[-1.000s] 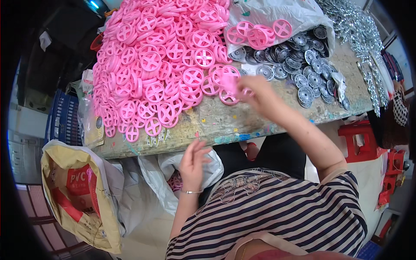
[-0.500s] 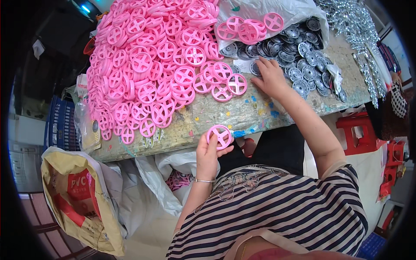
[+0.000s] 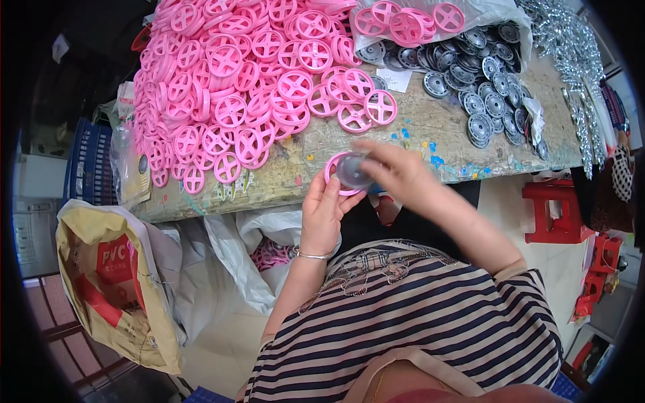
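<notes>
In my left hand (image 3: 324, 205) is a pink wheel ring (image 3: 329, 168), gripped by its rim just in front of the table edge. My right hand (image 3: 396, 171) pinches a round grey disc (image 3: 353, 170) and has it over the ring; motion blurs this disc, and I cannot tell whether the two parts touch. A big heap of pink wheel rings (image 3: 228, 107) covers the left part of the table, with a few loose ones beside it. Further right lies a pile of grey wheel discs (image 3: 480, 101).
The worn table (image 3: 269, 188) is flecked with paint. A white plastic bag (image 3: 470, 17) with several pink rings sits behind the discs, silver tinsel (image 3: 564, 47) to its right. An open paper sack (image 3: 121, 282) stands at left; a red stool (image 3: 554, 208) is at right.
My right hand has come from the grey pile to my left hand, bringing a grey disc over the pink ring. The whole view has shifted slightly.
</notes>
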Motion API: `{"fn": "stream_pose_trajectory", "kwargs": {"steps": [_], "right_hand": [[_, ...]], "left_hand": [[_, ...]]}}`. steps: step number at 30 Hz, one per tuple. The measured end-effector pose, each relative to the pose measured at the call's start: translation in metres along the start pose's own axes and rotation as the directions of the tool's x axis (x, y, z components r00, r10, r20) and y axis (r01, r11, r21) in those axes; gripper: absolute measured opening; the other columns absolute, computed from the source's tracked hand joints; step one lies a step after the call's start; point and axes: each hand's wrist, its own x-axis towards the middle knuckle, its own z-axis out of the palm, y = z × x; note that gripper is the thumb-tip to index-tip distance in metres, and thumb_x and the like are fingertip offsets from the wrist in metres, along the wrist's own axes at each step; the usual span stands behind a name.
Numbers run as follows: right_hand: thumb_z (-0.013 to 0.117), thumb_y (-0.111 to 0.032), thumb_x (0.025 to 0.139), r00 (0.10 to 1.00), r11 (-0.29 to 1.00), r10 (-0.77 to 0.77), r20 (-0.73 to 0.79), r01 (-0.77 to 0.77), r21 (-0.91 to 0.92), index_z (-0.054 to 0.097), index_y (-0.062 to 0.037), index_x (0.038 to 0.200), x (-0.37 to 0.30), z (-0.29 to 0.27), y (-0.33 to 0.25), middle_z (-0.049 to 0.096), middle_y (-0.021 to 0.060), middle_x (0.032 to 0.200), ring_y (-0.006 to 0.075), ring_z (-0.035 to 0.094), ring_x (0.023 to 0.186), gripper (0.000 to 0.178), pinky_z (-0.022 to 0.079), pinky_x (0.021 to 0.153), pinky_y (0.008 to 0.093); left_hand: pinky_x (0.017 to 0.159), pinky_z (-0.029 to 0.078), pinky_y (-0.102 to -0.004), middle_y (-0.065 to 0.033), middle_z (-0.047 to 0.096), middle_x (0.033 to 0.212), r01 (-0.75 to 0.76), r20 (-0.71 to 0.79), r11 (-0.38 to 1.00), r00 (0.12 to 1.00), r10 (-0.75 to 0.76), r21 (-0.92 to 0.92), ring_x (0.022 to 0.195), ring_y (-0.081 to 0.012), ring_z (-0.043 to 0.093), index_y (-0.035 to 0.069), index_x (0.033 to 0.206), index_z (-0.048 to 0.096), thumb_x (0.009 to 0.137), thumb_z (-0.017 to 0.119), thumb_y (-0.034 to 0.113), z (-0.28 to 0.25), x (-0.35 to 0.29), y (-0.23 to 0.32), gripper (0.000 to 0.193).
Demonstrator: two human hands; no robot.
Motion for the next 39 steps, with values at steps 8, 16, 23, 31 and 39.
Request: {"fn": "stream_pose_trajectory", "kwargs": {"steps": [8,16,23,31,39], "right_hand": [[0.064,-0.013,0.085,0.981,0.957,0.162,0.103,-0.182,0.226,0.058,-0.0068,0.12,-0.001,0.009,0.0,0.062,0.008,0.082,0.0191,0.06,0.08,0.036,0.049,0.071,0.0327],[0.065,-0.016,0.086,0.881,0.831,0.371,0.293,-0.456,0.318,0.061,-0.0067,0.109,-0.006,0.012,-0.001,0.064,0.0051,0.081,0.0096,0.056,0.063,0.025,0.047,0.051,0.0267],[0.06,-0.021,0.091,0.864,0.762,0.425,0.269,-0.502,0.41,0.058,-0.0058,0.11,-0.011,0.013,-0.017,0.053,-0.0006,0.064,0.0069,0.051,0.047,0.025,0.041,0.036,0.022],[0.056,-0.024,0.094,0.887,0.779,0.353,0.297,-0.455,0.431,0.057,-0.0074,0.11,-0.014,0.014,-0.031,0.053,-0.0005,0.067,0.0057,0.045,0.041,0.024,0.036,0.035,0.0204],[0.058,-0.021,0.093,0.914,0.795,0.286,0.29,-0.394,0.461,0.059,-0.0041,0.109,-0.018,0.026,-0.029,0.06,-0.0001,0.082,0.0053,0.049,0.065,0.023,0.04,0.057,0.0221]], "left_hand": [[0.095,0.051,-0.0413,-0.0126,0.053,0.122,-0.042,0.03,0.992,0.999,0.038,0.121,0.111,-0.0229,0.057,-0.001,0.132,0.039,0.1,0.04,0.011,0.007,-0.011,0.003,0.034],[0.092,0.052,-0.0394,-0.0132,0.053,0.122,-0.069,0.06,0.973,0.997,0.057,0.221,0.109,-0.022,0.057,-0.001,0.129,0.041,0.1,0.04,0.011,-0.006,-0.011,-0.005,0.032],[0.097,0.049,-0.0436,-0.0137,0.049,0.126,-0.052,0.019,0.999,0.998,0.053,-0.014,0.113,-0.0239,0.055,0.002,0.135,0.036,0.101,0.038,0.016,0.005,-0.016,-0.006,0.037],[0.098,0.042,-0.0317,-0.0135,0.046,0.134,-0.368,0.172,0.793,0.93,0.326,0.486,0.12,-0.0202,0.048,0.001,0.135,0.041,0.099,0.046,0.024,-0.008,-0.007,0.004,0.043],[0.094,0.044,-0.0308,-0.0137,0.062,0.116,-0.325,0.063,0.803,0.938,0.341,0.499,0.105,-0.0187,0.058,-0.003,0.114,0.057,0.1,0.045,0.02,0.006,-0.015,0.005,0.03]]}}
